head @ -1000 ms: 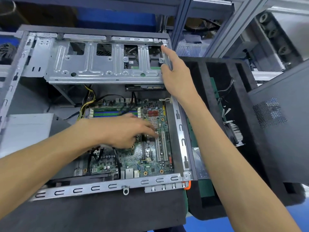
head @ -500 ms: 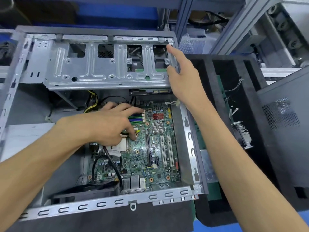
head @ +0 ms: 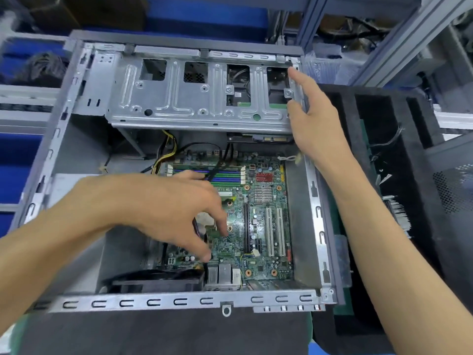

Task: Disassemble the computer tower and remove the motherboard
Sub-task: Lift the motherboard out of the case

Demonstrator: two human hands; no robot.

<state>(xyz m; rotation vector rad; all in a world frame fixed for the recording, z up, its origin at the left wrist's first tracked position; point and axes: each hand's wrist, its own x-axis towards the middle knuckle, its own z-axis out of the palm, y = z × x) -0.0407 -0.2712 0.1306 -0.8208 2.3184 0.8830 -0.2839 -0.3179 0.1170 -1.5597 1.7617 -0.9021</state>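
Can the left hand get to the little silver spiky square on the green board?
Probably yes. The left hand hovers over the motherboard, and the heatsink sits uncovered just to its right, with no cable or bracket across it. The right hand is up on the drive cage.

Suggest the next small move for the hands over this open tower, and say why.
Probably pull the black cable off the motherboard with the left hand. The cable still crosses the memory slots, the left fingers hover spread over the board holding nothing, and the right hand rests on the drive cage edge, steadying the case.
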